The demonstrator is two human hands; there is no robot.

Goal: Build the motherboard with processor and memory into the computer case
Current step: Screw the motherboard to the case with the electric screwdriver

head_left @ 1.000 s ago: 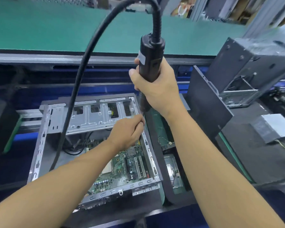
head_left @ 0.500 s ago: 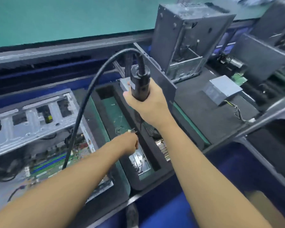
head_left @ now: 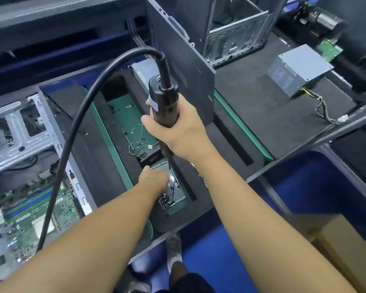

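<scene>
Two hands are on the job, and neither is over the board. The right hand (head_left: 178, 132) has its fingers wrapped tight round the black electric screwdriver (head_left: 164, 98), held upright with its working end pointing straight down. Its thick cable (head_left: 72, 134) loops up and away to the left. The left hand (head_left: 153, 180) reaches down into the small metal screw tray (head_left: 179, 192), which sits in a recess near the front edge of the tabletop (head_left: 273, 115). Its fingertips are hidden behind the knuckles, so I cannot tell whether they have pinched a screw.

Now the relation that matters. The motherboard (head_left: 25, 225) lies well to the left of both hands, flat in the open computer case (head_left: 15, 132) at the tabletop's left end. The left hand is the nearer one. The screwdriver will have to travel left across the green strip, staying vertical, to meet the board square-on from above.

It's a green board with a pale square processor socket (head_left: 44, 227) toward the front. Blue and green memory slots (head_left: 30, 199) run roughly left to right behind the socket. By my read it sits in the case but is not yet fully screwed down, and picking up a screw looks like the step in hand.
</scene>
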